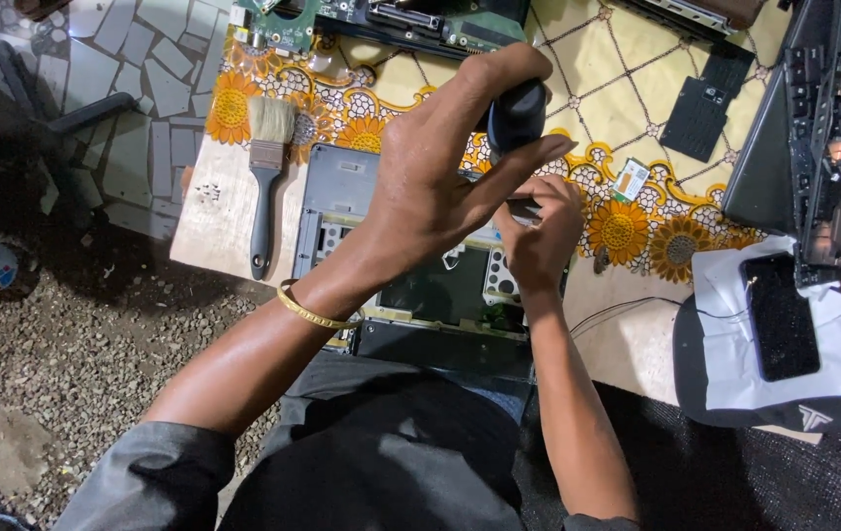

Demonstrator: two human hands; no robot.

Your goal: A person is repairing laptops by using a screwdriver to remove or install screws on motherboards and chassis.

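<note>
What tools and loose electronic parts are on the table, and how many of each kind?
Paintbrush: 1
Dark-handled tool in the left hand: 1
Opened laptop chassis under the right hand: 1
Green circuit board: 1
Small wireless card: 1
Black cover panel: 1
Phone: 1
Total: 7

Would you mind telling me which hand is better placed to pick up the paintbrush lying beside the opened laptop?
Probably the left. The paintbrush lies on the left hand's side of the opened laptop, though that hand grips a dark screwdriver handle. The right hand is farther off, fingers pinched at the tool's tip.
</note>
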